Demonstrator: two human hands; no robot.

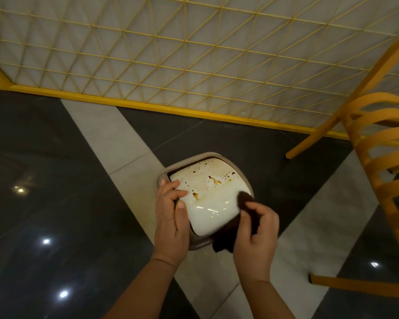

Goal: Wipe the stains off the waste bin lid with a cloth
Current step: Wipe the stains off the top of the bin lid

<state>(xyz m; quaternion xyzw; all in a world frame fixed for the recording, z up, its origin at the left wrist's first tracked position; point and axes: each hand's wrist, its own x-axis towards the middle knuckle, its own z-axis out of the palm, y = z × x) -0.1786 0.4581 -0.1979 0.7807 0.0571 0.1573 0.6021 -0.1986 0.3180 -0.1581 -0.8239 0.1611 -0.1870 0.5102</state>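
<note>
Dark polished floor tiles [44,157] crossed by pale grey bands reflect ceiling lights, and a yellow-framed lattice partition [194,54] runs along the far side. An orange wooden chair [382,157] stands at the right, one of its legs reaching down toward the partition's base.

On a pale band of the floor, just below the middle of the view, sits the waste bin, its grey rim [164,176] framing a glossy white swing lid [207,199]. Brown stains [213,180] dot and streak the far half of the lid, and one more brown smear lies near its left edge; the near half looks clean and shiny.

The left hand [171,224] grips the left edge of the bin, fingers curled over the rim onto the lid and thumb pressed flat on the lid's surface. The right hand [256,231] holds a dark brown cloth [245,201] at the lid's right edge, fingers bunched together and pinching the fabric against the thumb. Part of the cloth hangs below the hand, over the near right corner of the rim.
</note>
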